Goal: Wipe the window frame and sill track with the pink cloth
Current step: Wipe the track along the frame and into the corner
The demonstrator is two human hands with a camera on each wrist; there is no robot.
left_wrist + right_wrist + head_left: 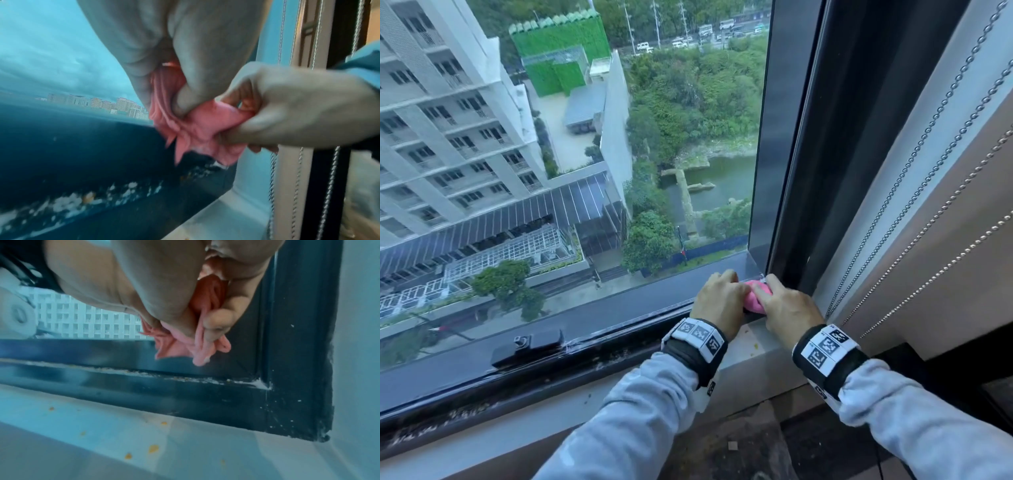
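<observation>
A bunched pink cloth is held between both hands at the lower right corner of the dark window frame. My left hand grips its left side, thumb pressed into the folds. My right hand pinches the right side. The cloth hangs just above the sill track, which carries white grit and crumbs along its seam. Most of the cloth is hidden inside the fingers.
A black window latch sits on the bottom frame to the left. Bead chains of a blind hang at the right beside a beige wall. The pale sill below the track has yellow specks. Glass overlooks buildings and trees.
</observation>
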